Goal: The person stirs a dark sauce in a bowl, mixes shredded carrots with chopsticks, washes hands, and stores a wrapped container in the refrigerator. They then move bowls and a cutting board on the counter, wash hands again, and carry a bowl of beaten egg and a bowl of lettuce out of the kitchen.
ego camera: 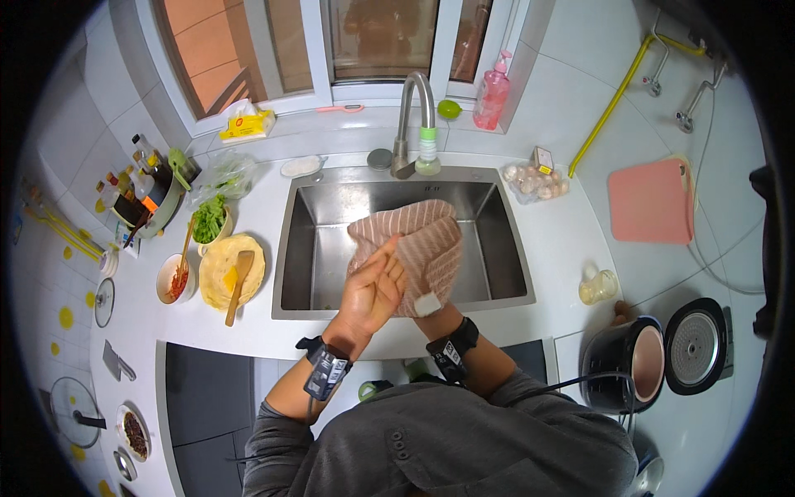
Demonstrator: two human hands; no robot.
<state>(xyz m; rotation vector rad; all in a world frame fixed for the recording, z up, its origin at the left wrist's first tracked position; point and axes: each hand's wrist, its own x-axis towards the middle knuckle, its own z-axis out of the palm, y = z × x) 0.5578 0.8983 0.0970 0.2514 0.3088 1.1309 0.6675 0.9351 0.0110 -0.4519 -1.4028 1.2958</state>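
Note:
A brown striped cloth towel hangs bunched over the stainless steel sink. My right hand is hidden beneath the towel, which drapes over it and is held up by it; only the wrist shows. Palm up, my left hand rests against the towel's left side with its fingers extended and nothing in the palm. A small white tag sits at the towel's lower edge. Behind it rises the faucet. Both wrists wear strapped black devices.
Left counter: a yellow dish with dough and a wooden spatula, a bowl with chopsticks, leafy greens, bottles. Right: bagged eggs or mushrooms, a glass jar, an uncovered rice cooker. Pink soap bottle behind.

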